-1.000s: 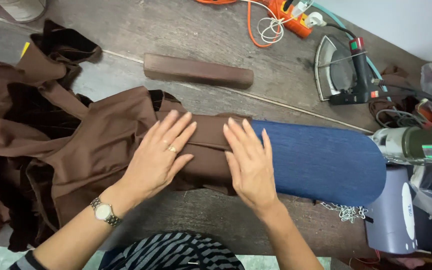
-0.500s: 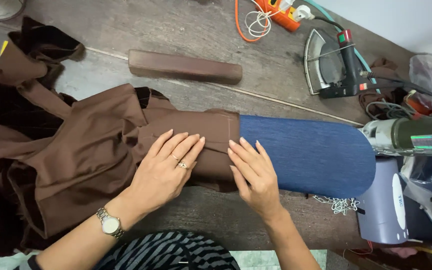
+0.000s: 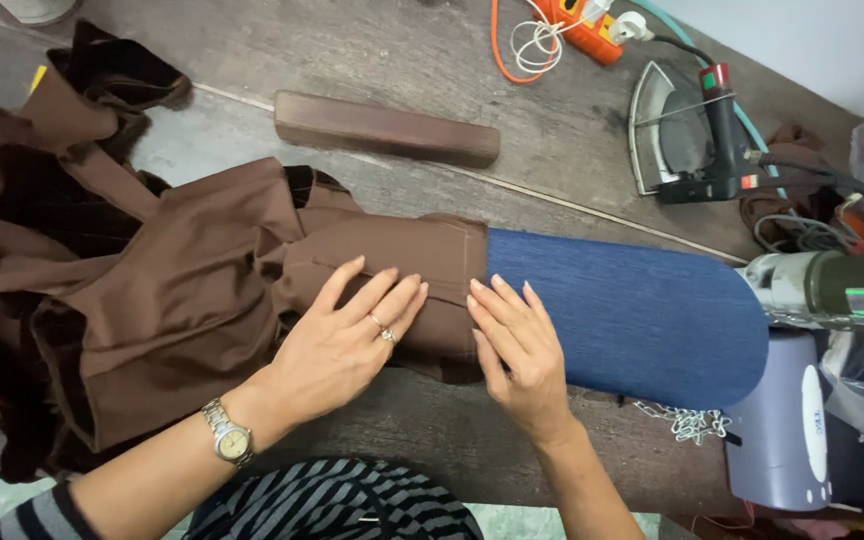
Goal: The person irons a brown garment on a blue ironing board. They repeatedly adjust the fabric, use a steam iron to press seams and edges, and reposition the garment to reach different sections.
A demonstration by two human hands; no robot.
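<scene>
A worn grey wooden worktable (image 3: 572, 150) bears a flat iron (image 3: 687, 135) at far right. The brown garment sleeve (image 3: 392, 265) sheathes the blue sleeve board (image 3: 632, 315); left hand (image 3: 347, 345) and right hand (image 3: 517, 355) press flat, fingers open.

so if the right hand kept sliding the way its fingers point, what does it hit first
Probably the edge of the brown sleeve on the blue sleeve board, at the right hand fingertips; beyond that, the wooden block.

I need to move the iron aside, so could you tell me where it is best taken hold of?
Probably by the black handle of the iron, reached from above: it rests on its side, handle toward the cords, metal soleplate facing left.
</scene>
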